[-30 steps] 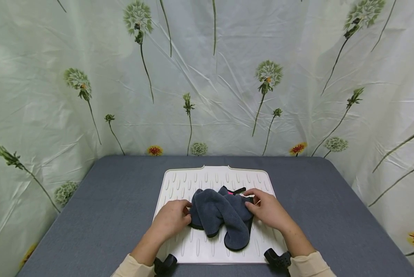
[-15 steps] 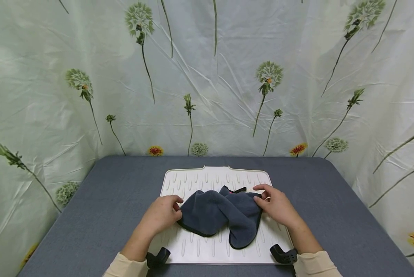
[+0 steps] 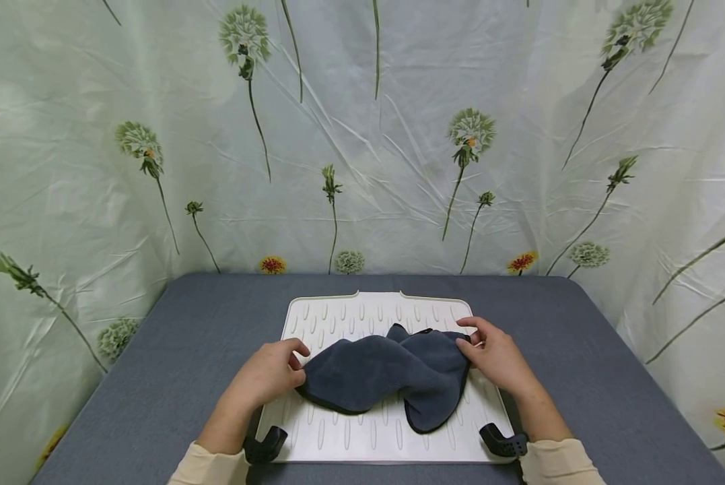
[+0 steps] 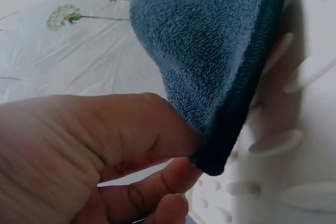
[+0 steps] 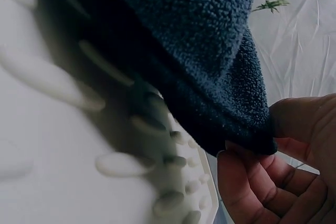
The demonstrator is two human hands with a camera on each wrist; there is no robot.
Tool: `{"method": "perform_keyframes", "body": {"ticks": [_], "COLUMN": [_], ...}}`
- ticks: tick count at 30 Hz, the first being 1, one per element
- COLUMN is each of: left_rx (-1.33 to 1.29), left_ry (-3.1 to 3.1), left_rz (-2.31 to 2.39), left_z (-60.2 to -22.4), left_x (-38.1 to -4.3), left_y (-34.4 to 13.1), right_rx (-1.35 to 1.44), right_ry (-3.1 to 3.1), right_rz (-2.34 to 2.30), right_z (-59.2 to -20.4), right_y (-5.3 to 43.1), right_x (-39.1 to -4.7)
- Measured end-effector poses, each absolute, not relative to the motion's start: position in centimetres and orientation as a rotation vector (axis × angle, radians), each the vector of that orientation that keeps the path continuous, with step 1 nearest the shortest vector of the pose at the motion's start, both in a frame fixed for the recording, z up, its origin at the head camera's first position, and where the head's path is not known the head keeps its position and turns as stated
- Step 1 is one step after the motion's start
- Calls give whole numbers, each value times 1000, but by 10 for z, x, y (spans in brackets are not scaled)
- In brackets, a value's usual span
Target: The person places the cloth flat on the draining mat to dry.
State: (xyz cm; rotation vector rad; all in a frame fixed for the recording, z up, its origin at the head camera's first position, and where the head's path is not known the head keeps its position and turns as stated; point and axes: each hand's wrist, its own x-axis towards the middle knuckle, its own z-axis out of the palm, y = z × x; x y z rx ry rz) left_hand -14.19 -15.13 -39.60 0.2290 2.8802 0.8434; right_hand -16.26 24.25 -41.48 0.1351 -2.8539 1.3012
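Note:
A dark blue-grey towel (image 3: 362, 370) with black edging stretches between both hands over a white ribbed board (image 3: 332, 444). My left hand (image 3: 268, 374) pinches its left corner; in the left wrist view the thumb (image 4: 157, 124) presses on the towel's bound edge (image 4: 226, 129). With thumb and fingers, my right hand (image 3: 498, 357) pinches the opposite corner, and the right wrist view has the fingers (image 5: 239, 182) under that corner (image 5: 247, 129). The towel's middle is bunched into folds. One rounded flap hangs toward the front, and a small peak sticks up at the back.
The board lies on a grey cloth-covered table (image 3: 217, 323). Behind and at the sides hangs a pale curtain (image 3: 386, 168) printed with dandelions. A black wrist device (image 3: 265, 444) sits at the left wrist, and another (image 3: 501, 441) at the right.
My hands have moved apart, left hand to the left and right hand to the right. Between them the towel has spread wider and flatter, and its pink patch has gone from sight.

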Motion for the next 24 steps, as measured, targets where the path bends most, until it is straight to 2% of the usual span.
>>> {"method": "perform_keyframes", "body": {"ticks": [24], "left_rx": [219], "left_ry": [2766], "left_rz": [858], "left_z": [-384], "left_x": [-140], "left_y": [-173], "right_rx": [26], "right_ry": [-2881], "right_rz": [1240], "right_z": [-418], "right_y": [248], "right_x": [-164]}}
